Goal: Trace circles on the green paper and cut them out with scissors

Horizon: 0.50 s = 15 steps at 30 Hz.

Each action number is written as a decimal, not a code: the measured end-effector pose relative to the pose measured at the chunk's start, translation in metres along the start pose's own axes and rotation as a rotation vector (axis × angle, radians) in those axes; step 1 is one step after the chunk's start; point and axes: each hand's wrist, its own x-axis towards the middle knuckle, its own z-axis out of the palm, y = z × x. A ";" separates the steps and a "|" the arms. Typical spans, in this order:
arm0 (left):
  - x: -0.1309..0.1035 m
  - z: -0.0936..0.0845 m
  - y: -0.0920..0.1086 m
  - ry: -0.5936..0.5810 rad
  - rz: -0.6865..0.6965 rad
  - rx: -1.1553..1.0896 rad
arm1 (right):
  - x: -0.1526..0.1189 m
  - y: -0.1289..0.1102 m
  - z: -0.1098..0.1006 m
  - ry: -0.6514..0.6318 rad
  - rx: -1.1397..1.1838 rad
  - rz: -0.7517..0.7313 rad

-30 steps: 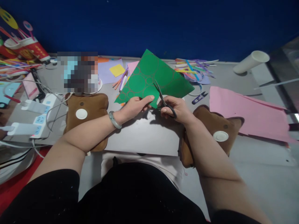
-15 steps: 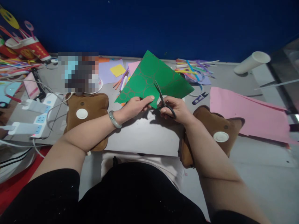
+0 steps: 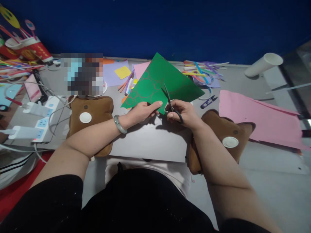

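Observation:
A green sheet of paper (image 3: 167,74) with circles of several sizes drawn on it is held up over the table, one corner pointing away from me. My left hand (image 3: 143,111) pinches its near edge, thumb on top and the fingers mostly hidden beneath. A pair of dark-handled scissors (image 3: 168,97) is in my right hand (image 3: 183,113), with fingers in the handle loops. The blades lie across the green paper near its lower edge, pointing away from me. Just below the hands is a white sheet (image 3: 150,142) on the table.
Brown plush cushions (image 3: 94,126) lie under or beside both forearms. Right are pink sheets (image 3: 257,119), small purple snips (image 3: 208,102) and a white paper tube (image 3: 263,64). Colourful pipe cleaners (image 3: 201,71) lie behind. A power strip (image 3: 46,119) with cables stands left.
The green paper has shifted slightly to the right and turned a little. Both hands stay nearly in place, the left a touch further right. The scissors remain over the sheet.

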 end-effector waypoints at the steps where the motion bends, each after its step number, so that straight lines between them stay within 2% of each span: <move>1: 0.001 0.000 -0.002 0.005 0.008 -0.004 | 0.000 0.000 0.000 0.003 -0.001 -0.001; 15: 0.003 -0.002 -0.002 -0.015 0.025 -0.025 | -0.003 -0.009 0.001 0.056 -0.022 0.005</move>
